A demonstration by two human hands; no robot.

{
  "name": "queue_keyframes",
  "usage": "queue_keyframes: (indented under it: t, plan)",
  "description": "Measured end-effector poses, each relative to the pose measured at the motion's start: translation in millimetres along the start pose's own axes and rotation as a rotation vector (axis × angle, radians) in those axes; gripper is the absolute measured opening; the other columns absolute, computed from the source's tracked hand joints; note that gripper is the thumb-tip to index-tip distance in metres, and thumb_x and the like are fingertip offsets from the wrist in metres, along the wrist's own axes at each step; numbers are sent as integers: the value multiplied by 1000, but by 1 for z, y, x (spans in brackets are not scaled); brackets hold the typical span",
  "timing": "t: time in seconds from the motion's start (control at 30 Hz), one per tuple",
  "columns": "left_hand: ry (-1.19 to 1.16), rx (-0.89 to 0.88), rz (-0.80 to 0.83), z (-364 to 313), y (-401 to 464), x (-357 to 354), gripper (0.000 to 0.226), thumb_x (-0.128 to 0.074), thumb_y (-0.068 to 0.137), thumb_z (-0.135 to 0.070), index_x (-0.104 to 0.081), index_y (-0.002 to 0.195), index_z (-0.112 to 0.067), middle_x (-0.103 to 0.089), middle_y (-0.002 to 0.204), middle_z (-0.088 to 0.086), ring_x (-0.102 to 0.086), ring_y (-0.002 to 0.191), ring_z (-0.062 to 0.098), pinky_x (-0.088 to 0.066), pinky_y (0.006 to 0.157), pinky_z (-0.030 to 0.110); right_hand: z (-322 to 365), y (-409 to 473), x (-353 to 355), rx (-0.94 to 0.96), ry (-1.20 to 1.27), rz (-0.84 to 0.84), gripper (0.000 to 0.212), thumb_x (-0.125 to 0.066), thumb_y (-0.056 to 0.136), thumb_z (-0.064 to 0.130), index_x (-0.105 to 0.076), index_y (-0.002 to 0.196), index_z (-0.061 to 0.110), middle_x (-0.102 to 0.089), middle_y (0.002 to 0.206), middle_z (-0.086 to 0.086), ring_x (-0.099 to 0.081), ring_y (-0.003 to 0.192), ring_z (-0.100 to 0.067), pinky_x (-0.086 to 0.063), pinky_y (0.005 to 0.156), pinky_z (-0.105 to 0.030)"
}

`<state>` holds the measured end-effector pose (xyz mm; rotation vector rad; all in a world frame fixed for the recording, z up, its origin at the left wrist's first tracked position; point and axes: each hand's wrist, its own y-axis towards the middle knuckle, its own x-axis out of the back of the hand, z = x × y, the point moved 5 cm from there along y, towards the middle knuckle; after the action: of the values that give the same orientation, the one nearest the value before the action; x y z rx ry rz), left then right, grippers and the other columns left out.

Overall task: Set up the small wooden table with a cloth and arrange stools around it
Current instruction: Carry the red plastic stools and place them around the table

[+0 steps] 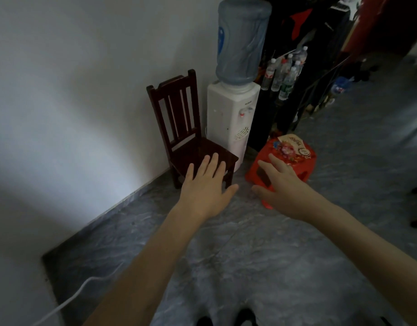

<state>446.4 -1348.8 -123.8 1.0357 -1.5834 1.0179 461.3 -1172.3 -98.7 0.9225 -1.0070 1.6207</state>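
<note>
the chair (191, 147) stands upright by the wall, back to the corner, seat facing the person. the left hand (206, 187) hovers over its seat, grip apart, fingers straight. the right hand (283, 184) reaches over the red stool (304, 161), grip also apart, holding nothing.

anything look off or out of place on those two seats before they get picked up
Yes: the red plastic stool beside the water dispenser has a colourful packet lying on its seat. The small dark wooden chair looks bare.

The view holds one small dark wooden chair (188, 137), one red plastic stool (283, 165), and one white water dispenser (228, 118) carrying one large blue jug (242, 41). About eight small plastic bottles (283, 71) stand clustered behind. Two bare hands show: the left hand (205, 187) and the right hand (283, 187).
</note>
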Motion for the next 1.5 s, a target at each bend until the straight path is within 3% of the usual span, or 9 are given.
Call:
queue_keyframes:
  t: [0.47, 0.9, 1.27, 1.5]
  plan:
    - [57, -47, 146, -26, 131, -12, 72, -24, 99, -59, -4, 157, -22, 15, 163, 0, 15, 149, 16, 7, 121, 46, -98, 93, 20, -110, 78, -15, 75, -52, 94, 48, -15, 155, 23, 3, 163, -2, -1, 148, -24, -16, 117, -42]
    - [174, -173, 230, -117, 270, -19, 73, -24, 98, -61, -5, 157, -22, 14, 163, 1, 14, 149, 17, 6, 119, 47, -233, 154, 69, -246, 179, -64, 72, -56, 93, 41, -22, 153, 20, -3, 162, -4, -8, 147, -29, -22, 116, -44]
    - [241, -394, 321, -210, 343, -33, 75, -25, 97, -62, -2, 157, -23, 20, 161, 0, 14, 149, 18, 4, 119, 47, -319, 145, 82, -408, 248, -115, 69, -57, 91, 42, -28, 150, 20, -12, 160, -15, -8, 148, -31, -20, 118, -43]
    - [273, -518, 365, -238, 401, -53, 74, -26, 97, -61, -4, 157, -24, 19, 162, -1, 15, 149, 18, 2, 121, 48, -352, 156, 89, -533, 254, -138, 65, -56, 94, 31, -27, 150, 15, -12, 159, -19, -7, 148, -31, -12, 116, -34]
